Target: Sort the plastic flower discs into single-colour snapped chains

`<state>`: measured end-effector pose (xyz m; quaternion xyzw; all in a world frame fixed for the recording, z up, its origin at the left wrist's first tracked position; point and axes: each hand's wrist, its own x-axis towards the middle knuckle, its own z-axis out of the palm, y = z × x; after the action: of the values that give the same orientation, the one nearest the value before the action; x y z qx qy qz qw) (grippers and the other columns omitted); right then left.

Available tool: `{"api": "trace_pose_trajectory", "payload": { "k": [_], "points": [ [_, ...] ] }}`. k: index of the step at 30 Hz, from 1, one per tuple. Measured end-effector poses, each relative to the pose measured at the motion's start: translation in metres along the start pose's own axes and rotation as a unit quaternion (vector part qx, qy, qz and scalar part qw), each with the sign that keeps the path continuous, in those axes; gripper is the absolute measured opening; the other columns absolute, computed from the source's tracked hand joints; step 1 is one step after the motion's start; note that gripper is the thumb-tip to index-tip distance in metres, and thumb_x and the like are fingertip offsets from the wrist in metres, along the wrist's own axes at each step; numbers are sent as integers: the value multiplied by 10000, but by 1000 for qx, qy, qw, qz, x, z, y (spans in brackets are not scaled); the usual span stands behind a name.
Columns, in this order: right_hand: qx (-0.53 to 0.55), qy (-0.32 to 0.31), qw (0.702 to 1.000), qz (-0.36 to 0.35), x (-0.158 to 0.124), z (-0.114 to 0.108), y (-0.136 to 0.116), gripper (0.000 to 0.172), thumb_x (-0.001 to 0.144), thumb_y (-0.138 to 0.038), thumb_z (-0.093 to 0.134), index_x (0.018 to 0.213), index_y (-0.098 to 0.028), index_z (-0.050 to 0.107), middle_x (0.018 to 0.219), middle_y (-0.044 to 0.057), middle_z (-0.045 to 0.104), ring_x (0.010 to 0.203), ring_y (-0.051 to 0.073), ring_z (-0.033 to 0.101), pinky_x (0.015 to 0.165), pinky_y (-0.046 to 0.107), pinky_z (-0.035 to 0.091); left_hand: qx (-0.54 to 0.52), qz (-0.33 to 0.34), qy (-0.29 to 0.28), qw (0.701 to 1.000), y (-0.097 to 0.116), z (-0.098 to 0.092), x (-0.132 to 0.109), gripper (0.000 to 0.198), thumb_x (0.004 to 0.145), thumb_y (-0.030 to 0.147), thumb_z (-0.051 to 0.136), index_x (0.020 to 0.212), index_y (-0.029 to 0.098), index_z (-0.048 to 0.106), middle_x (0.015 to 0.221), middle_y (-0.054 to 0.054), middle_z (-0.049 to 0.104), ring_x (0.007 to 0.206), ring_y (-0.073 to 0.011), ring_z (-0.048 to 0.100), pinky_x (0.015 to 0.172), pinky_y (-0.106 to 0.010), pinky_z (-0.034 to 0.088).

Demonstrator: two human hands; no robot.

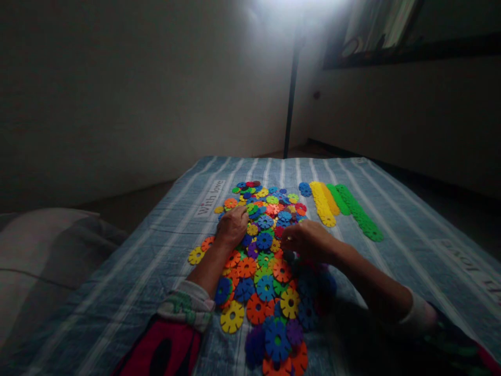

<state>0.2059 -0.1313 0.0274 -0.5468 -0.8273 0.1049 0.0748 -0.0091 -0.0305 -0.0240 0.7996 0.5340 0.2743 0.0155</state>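
Observation:
A long, spread-out pile of notched plastic discs [264, 241] in many colours lies down the middle of the cloth. My left hand [234, 225] rests at the pile's left side, fingers curled down among the discs near a green one [252, 208]. On the right side, my right hand [307, 239] has its fingers bent together in a closed pinch just over the pile. What either hand grips, if anything, is hidden by the fingers and the dim light. Below my right hand, dark shadow covers several blue discs [308, 313].
Right of the pile lie overlapping rows of yellow discs [323, 203] and green discs [359, 212], with a few blue discs [305, 189] beside them. Striped blue cloth [156, 256] covers the surface. Behind its far edge stands a dark pole [290, 99] under a bright light.

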Motion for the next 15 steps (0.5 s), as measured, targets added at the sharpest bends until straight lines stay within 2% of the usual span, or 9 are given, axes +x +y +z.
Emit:
{"api": "trace_pose_trajectory", "payload": {
  "k": [6,15],
  "points": [
    [-99,-23,994,32,5,18,-20,293,881,-387,466,1033,-247,673,828,89,719,734,194,652,559,241,326,3,1,9,1000,0,0,0,291,856,197,384,934,173,664,970,-77,705,917,-190,640,864,-294,492],
    [-96,-12,994,43,5,20,-25,312,894,-353,412,1029,-247,673,883,101,717,752,200,660,570,246,351,7,-2,8,1000,-1,1,1,293,855,210,385,940,180,664,999,-75,706,955,-191,638,890,-293,487]
  ]
}}
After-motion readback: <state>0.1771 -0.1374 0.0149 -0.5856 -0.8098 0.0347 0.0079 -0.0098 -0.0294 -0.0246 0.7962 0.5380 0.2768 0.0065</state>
